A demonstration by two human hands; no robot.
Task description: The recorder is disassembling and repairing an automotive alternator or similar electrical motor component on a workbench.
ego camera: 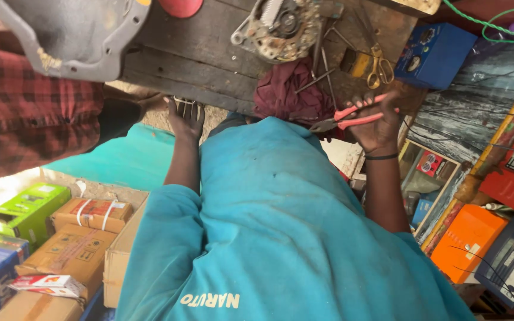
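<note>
We've got the right hand (379,128) clenched round the red-handled pliers (352,117), right side of the wooden bench (197,53), beside the maroon rag (290,92); left hand (187,117) lies spread at the near edge. Tool gripped, biting nothing; we'd judge using it needs careful aim.

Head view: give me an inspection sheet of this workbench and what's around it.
Surface: dark wooden bench, worn and scratched.
Job's things: red-handled pliers; rusty round metal part at the far side.
Clutter: maroon cloth, yellow-handled scissors, thin metal tools, blue box with a dial, grey metal housing.
Grippers: right hand shut on the pliers; left hand open, fingers spread at the bench edge.
Cables: green cable at top right.
Surroundings: cardboard boxes lower left, orange box lower right, a person's red checked shirt at left.
</note>
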